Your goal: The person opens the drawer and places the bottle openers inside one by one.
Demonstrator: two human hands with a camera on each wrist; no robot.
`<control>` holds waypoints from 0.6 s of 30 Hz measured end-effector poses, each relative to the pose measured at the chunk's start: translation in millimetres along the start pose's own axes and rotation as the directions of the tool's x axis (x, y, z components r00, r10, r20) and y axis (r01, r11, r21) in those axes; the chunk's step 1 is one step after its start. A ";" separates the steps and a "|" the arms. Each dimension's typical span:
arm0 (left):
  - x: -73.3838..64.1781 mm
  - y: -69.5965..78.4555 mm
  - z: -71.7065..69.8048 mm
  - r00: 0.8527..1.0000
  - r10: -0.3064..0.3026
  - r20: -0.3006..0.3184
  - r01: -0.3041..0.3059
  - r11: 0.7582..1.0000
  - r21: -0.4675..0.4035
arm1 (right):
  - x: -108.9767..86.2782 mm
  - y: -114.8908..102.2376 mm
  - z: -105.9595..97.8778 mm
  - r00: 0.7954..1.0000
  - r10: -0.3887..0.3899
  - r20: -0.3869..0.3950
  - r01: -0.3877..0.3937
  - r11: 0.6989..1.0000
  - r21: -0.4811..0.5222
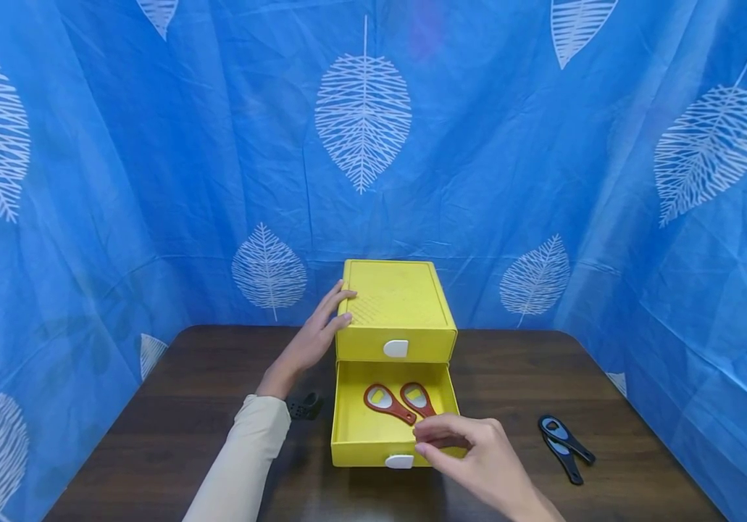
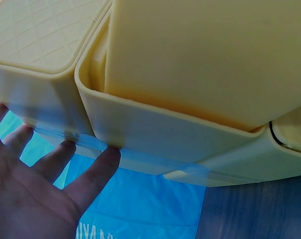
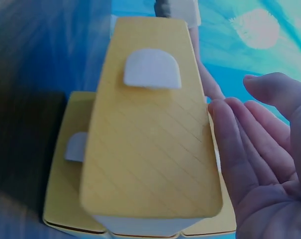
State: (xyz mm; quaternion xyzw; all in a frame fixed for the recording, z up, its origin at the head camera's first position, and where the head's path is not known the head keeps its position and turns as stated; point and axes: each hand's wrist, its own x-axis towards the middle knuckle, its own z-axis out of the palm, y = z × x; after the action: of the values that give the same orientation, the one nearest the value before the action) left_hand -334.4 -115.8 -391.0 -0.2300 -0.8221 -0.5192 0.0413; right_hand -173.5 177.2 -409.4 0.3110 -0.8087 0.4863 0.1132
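A yellow two-tier drawer box stands in mid-table with its lower drawer pulled out. Two bottle openers with red handles, a left one and a right one, lie in that drawer. My left hand rests against the box's upper left edge, fingers spread along its side in the left wrist view. Over the drawer's front right corner is my right hand, its fingers gently bent and the thumb apart. In the right wrist view, its fingertips are right at the drawer front's edge, with nothing held.
On the dark wooden table, two black bottle openers lie overlapping to the right. A small black object is left of the box, beside the left wrist. Blue curtain with white leaf prints surrounds the table's back and sides.
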 end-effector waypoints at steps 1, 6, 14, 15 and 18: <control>0.1 -0.2 0.2 1.000 0.001 0.000 -0.001 1.000 0.001 | -1.9 0.0 -0.1 1.000 0.014 0.012 -0.014 1.000 0.011; -0.1 0.0 -0.1 1.000 -0.020 -0.001 0.020 1.000 0.008 | -10.2 1.2 0.5 0.996 0.074 0.057 -0.076 0.996 0.040; -0.1 0.3 0.0 0.999 -0.034 -0.002 0.034 0.999 0.000 | -17.4 12.1 9.1 0.998 -0.040 0.046 0.043 0.997 -0.071; 0.0 0.2 0.1 0.999 -0.037 -0.002 0.037 0.999 0.000 | -17.8 13.6 10.5 0.998 -0.053 0.043 0.057 0.994 -0.091; 0.2 -0.3 0.2 0.999 -0.035 -0.002 0.035 0.999 0.000 | -18.7 17.2 15.0 0.995 -0.092 0.027 0.095 0.985 -0.141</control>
State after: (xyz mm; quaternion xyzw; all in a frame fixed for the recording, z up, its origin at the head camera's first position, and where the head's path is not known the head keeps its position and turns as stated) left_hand -334.6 -115.6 -391.2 -0.2153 -0.8258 -0.5201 0.0331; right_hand -167.6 177.4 -438.3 0.3448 -0.8269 0.4184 0.1493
